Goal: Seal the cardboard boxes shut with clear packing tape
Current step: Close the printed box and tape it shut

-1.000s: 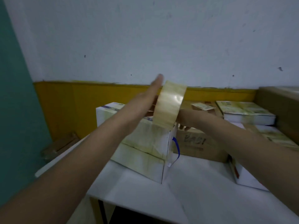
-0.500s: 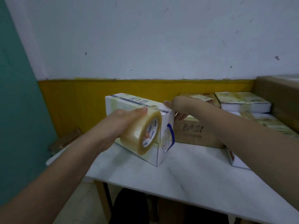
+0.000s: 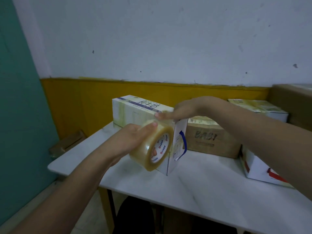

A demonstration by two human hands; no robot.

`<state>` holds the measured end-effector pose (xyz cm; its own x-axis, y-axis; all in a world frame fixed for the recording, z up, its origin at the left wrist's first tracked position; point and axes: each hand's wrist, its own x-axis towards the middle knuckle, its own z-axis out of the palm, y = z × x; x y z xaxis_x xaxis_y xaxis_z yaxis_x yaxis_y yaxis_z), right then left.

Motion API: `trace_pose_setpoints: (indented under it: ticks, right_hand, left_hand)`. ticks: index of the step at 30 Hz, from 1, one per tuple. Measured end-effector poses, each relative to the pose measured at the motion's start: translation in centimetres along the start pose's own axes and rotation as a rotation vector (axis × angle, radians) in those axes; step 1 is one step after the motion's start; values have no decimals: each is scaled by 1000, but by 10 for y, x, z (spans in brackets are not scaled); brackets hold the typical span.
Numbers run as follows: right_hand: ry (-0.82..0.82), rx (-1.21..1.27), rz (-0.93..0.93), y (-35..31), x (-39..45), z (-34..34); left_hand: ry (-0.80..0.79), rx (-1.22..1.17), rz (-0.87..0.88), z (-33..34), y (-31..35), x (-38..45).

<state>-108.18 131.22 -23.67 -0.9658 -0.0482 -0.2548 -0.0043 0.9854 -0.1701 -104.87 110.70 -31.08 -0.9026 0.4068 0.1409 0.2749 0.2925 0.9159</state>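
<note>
- The roll of clear packing tape (image 3: 156, 147) is held against the near end of the white printed box (image 3: 135, 112), at its near corner, with the roll's open core and printed inner label facing right and toward the camera.
- The left hand (image 3: 133, 139) grips the roll from the left, fingers curled over its top edge and fingertips lying on the outer winding.
- The white printed box lies lengthwise on the white table (image 3: 202, 186), running from the far left toward the near middle; its top carries blue printed characters and its near end face shows a blue curved handle (image 3: 184, 144).
- The right hand (image 3: 179, 110) reaches in from the right and presses its fingertips down on the top near edge of that box, just above the roll; the fingers are flat, closed on nothing.
- A short stretch of tape seems to run from the roll up to the box edge under those fingers, though it is too clear to be sure.
- Just to the right of the white box stands a brown cardboard box (image 3: 211, 141) printed with dark letters.
- Farther right, a second white box with a red handle (image 3: 258, 168) is partly hidden by the right forearm.
- Behind these, at the far right, lies a flat printed box (image 3: 256, 107) beside a large brown carton (image 3: 292, 102).
- The wall behind is white above a yellow band (image 3: 101, 98).
</note>
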Motion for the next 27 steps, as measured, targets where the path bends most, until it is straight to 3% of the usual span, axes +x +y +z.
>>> trace_pose_setpoints:
  ticks: [2,4,7,11,14,16,18,20,22,27]
  right_hand:
    - [-30,5,-7,1,2,2]
    - [74,12,-12,7,7,8]
    - [209,167,-22,14,11,14]
    - [301,604,57,29,3,11]
    - [337,873,112,45,-5,9]
    - [386,957,115,53,-8,9]
    - [481,1047,117,61,-12,7]
    - [545,1151,124,74,-15,4]
    - [526,1213,134,88,-19,1]
    - [343,1456,196,114,-19,14]
  left_hand:
    - [-49,136,-46,6,-8,3]
    - [-101,315,-149,18,-28,5]
    - [-34,290,-233,26,-46,8]
    - [17,253,-158,1,-31,8]
    - [-162,40,-12,-29,-18,5]
    - [-266,37,3,-45,-14,8]
    - [-265,232,-23,-52,-17,17]
    - [-154,473,-86,-58,-29,27]
    - [-79,567,-97,-65,-40,32]
    - [-20,548,-29,-69,-40,50]
